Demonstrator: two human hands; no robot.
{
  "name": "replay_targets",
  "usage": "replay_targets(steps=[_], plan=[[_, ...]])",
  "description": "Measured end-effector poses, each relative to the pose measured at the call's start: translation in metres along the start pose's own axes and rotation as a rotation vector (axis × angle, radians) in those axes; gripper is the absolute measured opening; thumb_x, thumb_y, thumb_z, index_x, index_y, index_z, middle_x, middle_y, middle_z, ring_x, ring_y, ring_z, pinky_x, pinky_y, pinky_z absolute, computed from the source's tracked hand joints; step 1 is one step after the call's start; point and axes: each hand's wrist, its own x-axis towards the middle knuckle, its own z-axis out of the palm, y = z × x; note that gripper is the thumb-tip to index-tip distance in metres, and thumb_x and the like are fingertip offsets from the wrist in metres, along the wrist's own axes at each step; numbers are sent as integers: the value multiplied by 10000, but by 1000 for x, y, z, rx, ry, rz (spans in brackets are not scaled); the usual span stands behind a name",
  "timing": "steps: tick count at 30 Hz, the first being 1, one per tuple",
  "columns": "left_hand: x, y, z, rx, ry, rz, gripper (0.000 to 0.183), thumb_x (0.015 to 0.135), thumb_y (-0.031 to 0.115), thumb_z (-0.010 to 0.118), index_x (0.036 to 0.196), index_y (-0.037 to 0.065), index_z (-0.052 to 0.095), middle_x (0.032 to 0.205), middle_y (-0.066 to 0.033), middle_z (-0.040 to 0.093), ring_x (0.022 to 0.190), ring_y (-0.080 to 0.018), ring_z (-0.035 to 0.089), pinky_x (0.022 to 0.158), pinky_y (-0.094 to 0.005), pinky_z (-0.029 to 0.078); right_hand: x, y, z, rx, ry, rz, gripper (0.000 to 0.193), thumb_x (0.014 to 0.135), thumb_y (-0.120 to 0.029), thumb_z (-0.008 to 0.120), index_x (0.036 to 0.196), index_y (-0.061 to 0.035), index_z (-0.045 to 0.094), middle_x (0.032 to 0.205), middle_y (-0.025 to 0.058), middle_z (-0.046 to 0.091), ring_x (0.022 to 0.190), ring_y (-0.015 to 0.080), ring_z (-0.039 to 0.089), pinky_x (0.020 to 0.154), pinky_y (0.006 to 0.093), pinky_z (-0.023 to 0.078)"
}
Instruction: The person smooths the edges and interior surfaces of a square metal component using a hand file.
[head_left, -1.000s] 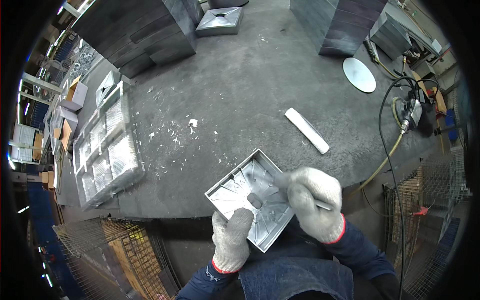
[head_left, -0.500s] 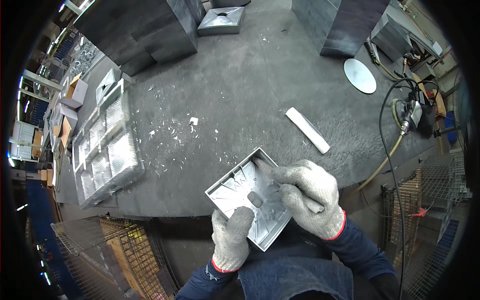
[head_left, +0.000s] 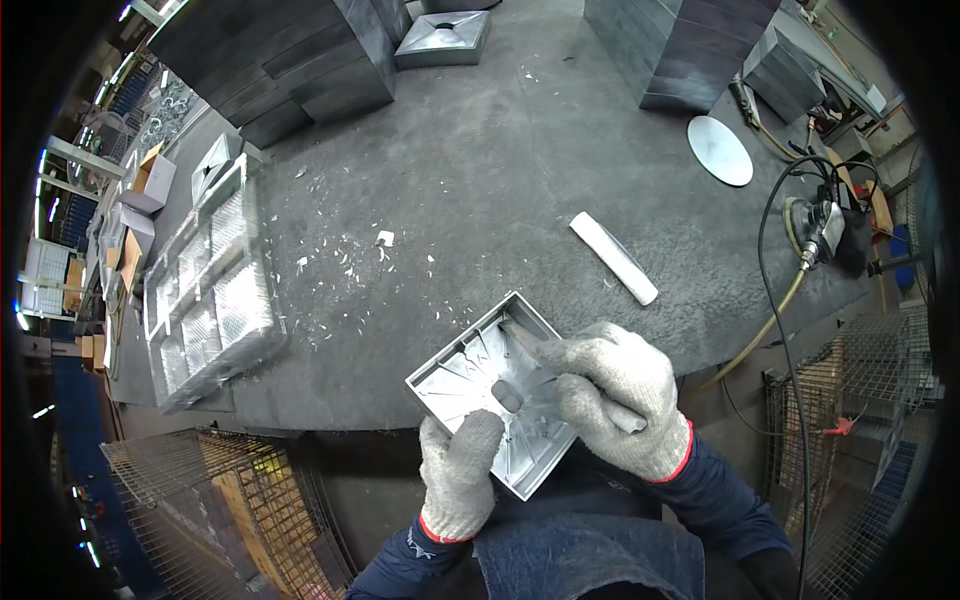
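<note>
My left hand (head_left: 463, 475), in a light knitted glove, grips the lower left side of a shallow rectangular metal housing (head_left: 470, 375). Its thumb lies over the inner face, which has radiating ribs and an oblong hole near the middle. The housing is tilted, hollow side up, at the table's near edge. In my gloved right hand (head_left: 622, 390) is a slim grey hand tool (head_left: 522, 338); its kind is hard to make out. The tool reaches into the housing's far corner, and its rounded rear end sticks out below my fingers.
A white bar-shaped piece (head_left: 613, 258) lies on the dark table (head_left: 470, 190) beyond my right hand, with pale chips scattered to the left. Wrapped metal frames (head_left: 215, 290) stand at left. Stacked grey blocks (head_left: 290, 70), a white oval disc (head_left: 720, 152) and a hosed sander (head_left: 815, 230) are farther out.
The housing and both hands have shifted very slightly left. The tool's tip has moved a little within the same corner, and both grips are unchanged.
</note>
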Motion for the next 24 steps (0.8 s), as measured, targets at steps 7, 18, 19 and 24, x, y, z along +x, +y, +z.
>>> replay_targets(steps=[7,18,19,24], plan=[[1,7,3,40,-49,-28,655,1133,370,777,1596,-64,618,1428,-168,776,1269,-267,792,1095,-440,667,-2,-8,9,-228,-30,-5,206,916,-100,876,1110,-93,804,957,116,740,837,344,769,741,470,630],[2,3,7,-55,31,14,397,1080,187,758,1407,-37,730,1225,-117,820,1075,-241,827,938,-409,668,-6,-10,6,-147,-23,-52,254,938,-133,882,1170,-58,814,949,135,761,829,350,778,744,468,623],[2,0,6,33,36,73,370,1035,145,773,1359,-30,747,1173,-120,813,1052,-267,827,913,-418,658,-6,-9,8,-137,16,-95,247,950,-160,893,1167,-79,808,931,122,741,817,343,767,734,467,622],[8,-15,2,343,102,252,317,869,18,816,1184,-3,792,998,-143,768,980,-362,816,836,-452,622,-7,-5,10,-37,74,16,185,985,-96,850,1157,-28,835,924,149,794,818,338,805,730,438,637]])
